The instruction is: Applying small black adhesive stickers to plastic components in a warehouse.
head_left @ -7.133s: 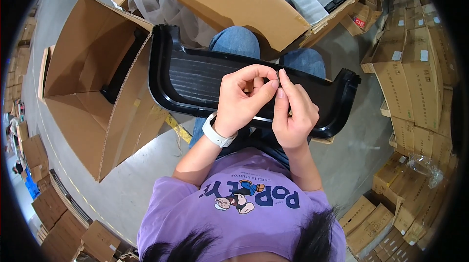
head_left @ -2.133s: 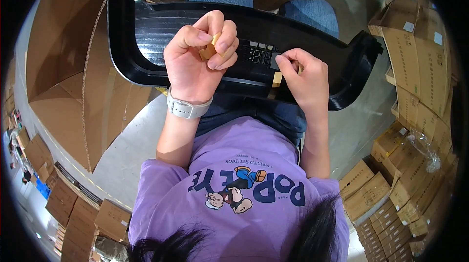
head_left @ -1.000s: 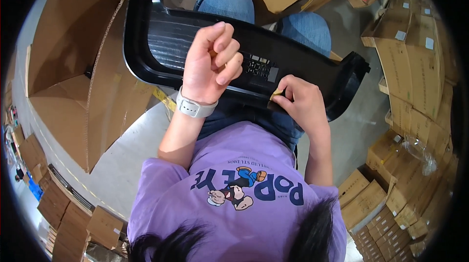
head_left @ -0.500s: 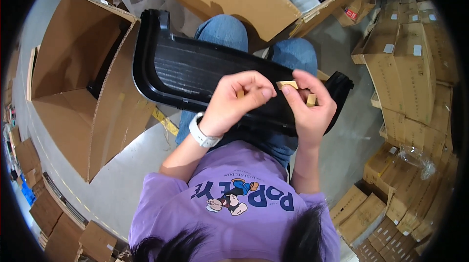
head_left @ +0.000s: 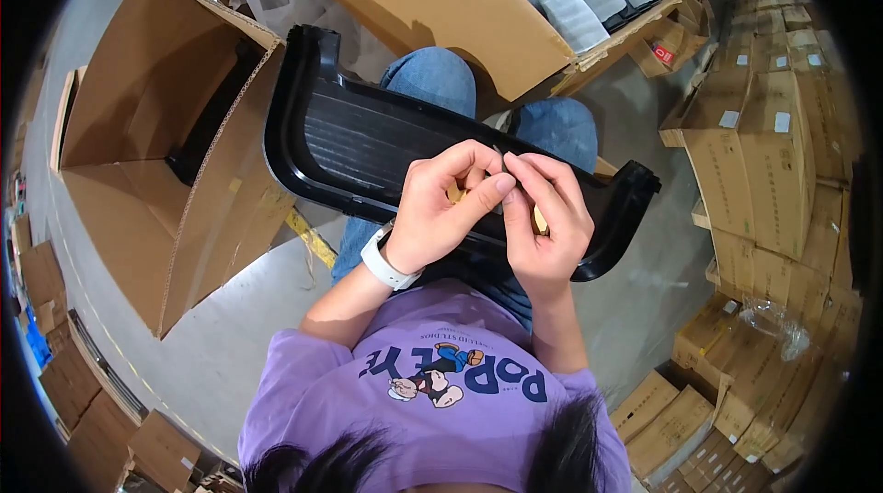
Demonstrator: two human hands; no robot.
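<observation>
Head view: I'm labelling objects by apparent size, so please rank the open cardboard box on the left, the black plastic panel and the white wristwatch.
1. Open cardboard box
2. Black plastic panel
3. White wristwatch

1. Black plastic panel (head_left: 368, 139): long, tray-like moulded part with raised rim, ribbed inner face and rounded corners; it lies across the person's lap, inner face up, its far-left corner beside the open cardboard box (head_left: 138, 153).
2. Small yellowish pieces (head_left: 455, 191): pinched between the fingertips of the left hand (head_left: 446, 208) and the right hand (head_left: 543, 217), directly above the panel's near rim; their exact shape cannot be made out.
</observation>
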